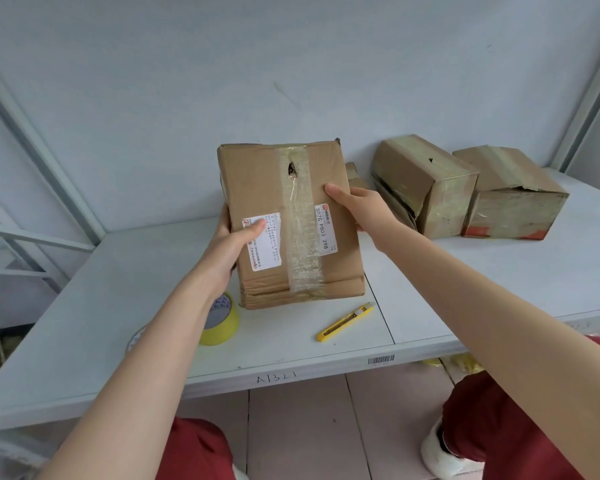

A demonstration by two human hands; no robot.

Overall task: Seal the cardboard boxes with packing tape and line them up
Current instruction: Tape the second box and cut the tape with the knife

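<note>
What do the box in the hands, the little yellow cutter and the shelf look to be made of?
The box looks like brown cardboard, matte and creased, with a glossy clear tape strip down its face. The cutter seems to be smooth yellow plastic. The shelf is probably painted metal: pale, flat, thin-edged.

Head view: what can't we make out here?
Held box: back and underside face away; the fingers of the left hand and right hand are hidden behind it.
Tape roll: partly covered by the left forearm.
Cardboard piece behind the held box: mostly hidden by it.
White label: small print blurred; the left hand covers a corner.
</note>
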